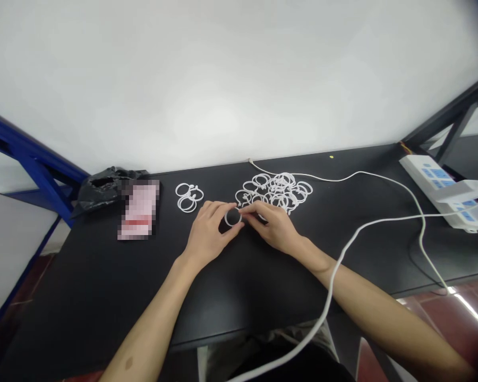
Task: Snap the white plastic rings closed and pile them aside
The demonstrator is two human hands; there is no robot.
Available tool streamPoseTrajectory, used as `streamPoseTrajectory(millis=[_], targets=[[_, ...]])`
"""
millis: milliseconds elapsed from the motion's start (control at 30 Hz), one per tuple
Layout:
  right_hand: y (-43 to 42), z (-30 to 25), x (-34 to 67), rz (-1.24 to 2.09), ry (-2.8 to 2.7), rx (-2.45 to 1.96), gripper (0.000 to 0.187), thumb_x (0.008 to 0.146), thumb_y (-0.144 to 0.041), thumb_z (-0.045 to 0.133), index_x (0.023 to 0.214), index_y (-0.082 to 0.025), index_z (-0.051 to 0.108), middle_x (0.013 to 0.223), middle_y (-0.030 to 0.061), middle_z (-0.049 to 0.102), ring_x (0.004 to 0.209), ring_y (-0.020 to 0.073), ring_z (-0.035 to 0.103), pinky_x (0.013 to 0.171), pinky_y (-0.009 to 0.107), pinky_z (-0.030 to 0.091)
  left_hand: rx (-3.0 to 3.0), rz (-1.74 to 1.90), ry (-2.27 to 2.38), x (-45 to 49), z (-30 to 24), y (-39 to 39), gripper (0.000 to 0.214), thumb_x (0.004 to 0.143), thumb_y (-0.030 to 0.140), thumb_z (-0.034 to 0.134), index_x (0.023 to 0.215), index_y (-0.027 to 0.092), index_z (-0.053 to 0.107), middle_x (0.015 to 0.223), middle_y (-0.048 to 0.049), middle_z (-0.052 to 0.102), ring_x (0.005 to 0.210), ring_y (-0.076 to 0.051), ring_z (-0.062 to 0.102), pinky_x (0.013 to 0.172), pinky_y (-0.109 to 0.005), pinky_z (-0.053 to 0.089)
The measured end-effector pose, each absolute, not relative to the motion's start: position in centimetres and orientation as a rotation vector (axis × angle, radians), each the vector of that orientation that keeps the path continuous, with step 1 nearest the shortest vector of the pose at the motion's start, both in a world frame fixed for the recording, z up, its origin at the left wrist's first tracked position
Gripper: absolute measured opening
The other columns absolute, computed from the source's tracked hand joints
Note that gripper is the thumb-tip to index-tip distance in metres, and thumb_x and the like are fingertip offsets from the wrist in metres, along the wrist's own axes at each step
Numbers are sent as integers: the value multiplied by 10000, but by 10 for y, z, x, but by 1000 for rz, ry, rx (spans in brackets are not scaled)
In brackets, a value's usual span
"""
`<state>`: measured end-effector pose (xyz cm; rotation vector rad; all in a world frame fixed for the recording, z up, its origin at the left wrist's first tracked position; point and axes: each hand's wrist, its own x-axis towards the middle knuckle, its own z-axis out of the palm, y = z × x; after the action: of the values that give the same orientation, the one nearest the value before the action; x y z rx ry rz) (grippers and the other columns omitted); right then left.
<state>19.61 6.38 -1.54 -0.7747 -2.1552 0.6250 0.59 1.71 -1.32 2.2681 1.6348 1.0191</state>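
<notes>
Both hands meet over the middle of a black table point(103, 286). A single white plastic ring point(233, 217) is pinched between my left hand point(207, 233) and my right hand point(274, 227), just above the tabletop. Right behind my right hand lies a loose pile of several white rings point(281, 190). A smaller group of white rings point(188, 197) sits apart, to the left of the pile and beyond my left hand.
A black plastic bag point(101, 191) and a pink-and-red packet point(139, 209) lie at the back left. A white cable point(382, 220) crosses the right side over my right forearm. A white power strip point(446, 191) sits far right. The wall is close behind.
</notes>
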Motion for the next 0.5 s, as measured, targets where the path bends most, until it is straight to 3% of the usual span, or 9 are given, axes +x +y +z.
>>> streamPoseTrajectory(millis=[200,333,500], targets=[[72,-18,197,225,-2231,-956,256,947,-261,548,1194,-217,595,1073,102,663,1047,262,560,927,451,493,2245,1004,2049,-13,-13,25,324,901,372,599,1175,199,609,1126,-98,653,1065,-288,554,954,-459,449],[78,-19,196,29,-2346,-1036,233,922,-279,570,1120,-185,650,1144,138,608,1111,306,485,981,494,448,2141,838,2410,-34,-16,30,389,888,394,598,1211,178,616,1120,-141,654,1016,-345,534,870,-493,451],[77,-21,187,-36,-2426,-1056,163,929,-224,553,1012,-210,691,1163,124,596,1149,309,449,998,480,426,2142,808,2452,-36,-18,29,485,861,435,632,1267,172,594,1223,-161,620,1079,-392,487,875,-536,436]])
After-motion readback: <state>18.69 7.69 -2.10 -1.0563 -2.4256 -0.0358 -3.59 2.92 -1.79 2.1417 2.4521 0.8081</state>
